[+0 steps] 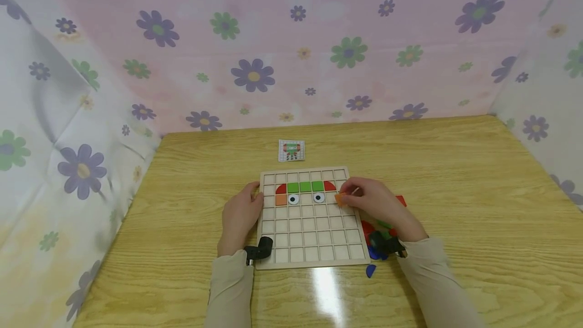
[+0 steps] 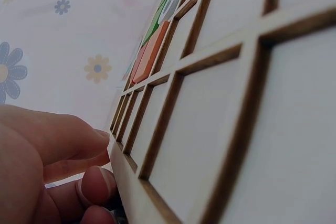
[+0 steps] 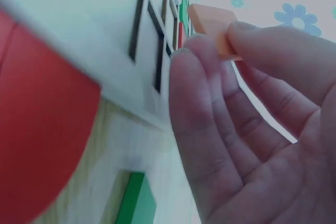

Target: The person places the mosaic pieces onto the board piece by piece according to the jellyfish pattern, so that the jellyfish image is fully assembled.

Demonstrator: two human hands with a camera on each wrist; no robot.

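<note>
A wooden grid board point(image 1: 296, 239) lies on the table with coloured tiles in its upper squares. My right hand point(image 1: 371, 199) pinches an orange square tile point(image 3: 210, 22) between thumb and fingertips. It holds the tile tilted, over the board's right edge. Across the board runs a row of green squares point(image 1: 305, 187), with a red quarter-round tile point(image 1: 281, 189) at the left end and another point(image 1: 330, 186) at the right. Below sit an orange square point(image 1: 281, 200) and two eye discs point(image 1: 293, 199). Beside the left edge, my left hand point(image 1: 240, 215) touches the frame with relaxed fingers.
Behind the board lies a small picture card point(image 1: 291, 150) showing a figure on a grid. Loose red, green and blue pieces are heaped by the right edge, partly under my right wrist. A blue piece point(image 1: 371, 271) lies near the board's front right corner.
</note>
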